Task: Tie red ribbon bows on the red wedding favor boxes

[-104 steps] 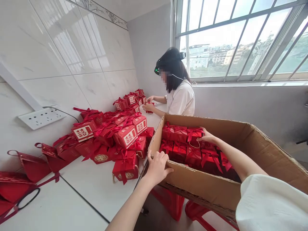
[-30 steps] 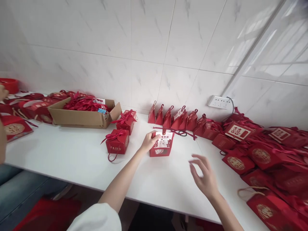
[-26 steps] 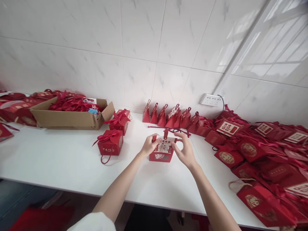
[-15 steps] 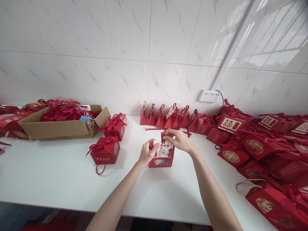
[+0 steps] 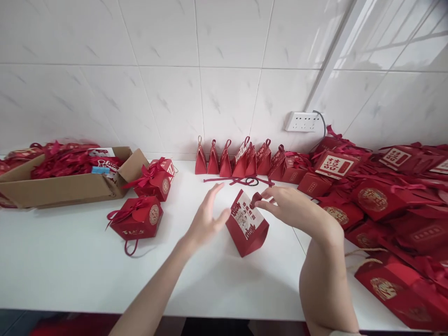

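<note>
A red gift box [image 5: 247,227] with a white printed panel hangs tilted in front of me, its shadow on the white table below. My right hand [image 5: 285,204] pinches the short dark red handle strap [image 5: 255,199] at the top of the box. To the left of the box, my left hand [image 5: 207,219] is held out with fingers stretched and thumb apart, holding nothing. Behind the box, thin dark red ribbons [image 5: 224,179] and a black ring [image 5: 252,181] lie on the table.
Several triangular red boxes [image 5: 225,163] line the wall. Bow-tied red boxes [image 5: 137,218] stand at left beside a cardboard box [image 5: 70,191] full of red ribbons. A large pile of red gift boxes [image 5: 381,198] covers the right side. A power strip [image 5: 304,122] is on the wall.
My left hand has let go of the gift box and opened out to the left. My right hand has turned and tilted the box by its strap. The view has shifted.
</note>
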`<state>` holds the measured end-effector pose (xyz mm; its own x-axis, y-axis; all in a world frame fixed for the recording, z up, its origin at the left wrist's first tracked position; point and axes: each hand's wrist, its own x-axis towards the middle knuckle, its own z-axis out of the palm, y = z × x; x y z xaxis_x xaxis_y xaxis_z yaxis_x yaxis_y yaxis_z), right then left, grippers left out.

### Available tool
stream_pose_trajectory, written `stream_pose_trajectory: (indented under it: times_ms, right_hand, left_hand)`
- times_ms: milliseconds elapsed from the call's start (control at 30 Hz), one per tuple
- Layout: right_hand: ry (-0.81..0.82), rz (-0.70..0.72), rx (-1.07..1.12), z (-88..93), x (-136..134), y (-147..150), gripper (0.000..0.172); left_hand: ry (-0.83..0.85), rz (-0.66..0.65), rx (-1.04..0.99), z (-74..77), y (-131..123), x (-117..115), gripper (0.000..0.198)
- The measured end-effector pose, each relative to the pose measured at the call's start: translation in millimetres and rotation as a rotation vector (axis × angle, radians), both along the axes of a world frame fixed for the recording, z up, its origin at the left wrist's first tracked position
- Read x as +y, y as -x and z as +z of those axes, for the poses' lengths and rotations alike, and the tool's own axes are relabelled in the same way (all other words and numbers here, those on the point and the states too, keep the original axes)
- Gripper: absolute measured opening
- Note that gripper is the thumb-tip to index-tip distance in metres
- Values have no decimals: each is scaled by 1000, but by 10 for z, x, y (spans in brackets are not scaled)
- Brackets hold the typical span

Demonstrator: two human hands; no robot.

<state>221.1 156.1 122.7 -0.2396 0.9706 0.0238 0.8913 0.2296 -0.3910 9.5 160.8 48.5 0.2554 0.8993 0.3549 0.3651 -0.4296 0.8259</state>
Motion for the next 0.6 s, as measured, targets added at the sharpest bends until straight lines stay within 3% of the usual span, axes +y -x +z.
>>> stream_pose_trajectory:
  times_ms: [133, 233, 400, 600]
  right_hand:
    - [-31, 110, 53, -13, 44, 101, 21]
    - [-111, 133, 7, -14, 104, 156, 22]
    - [-218, 46, 132, -24, 224, 148, 22]
    - [-379, 2, 405, -76, 286, 242, 17]
  left_hand:
    - [101, -383, 42, 198, -118, 637, 41]
    - [211, -507, 40, 242, -209, 779, 28]
    - [194, -444, 56, 332, -251, 694, 21]
    - [65, -203, -9, 471, -259, 578, 25]
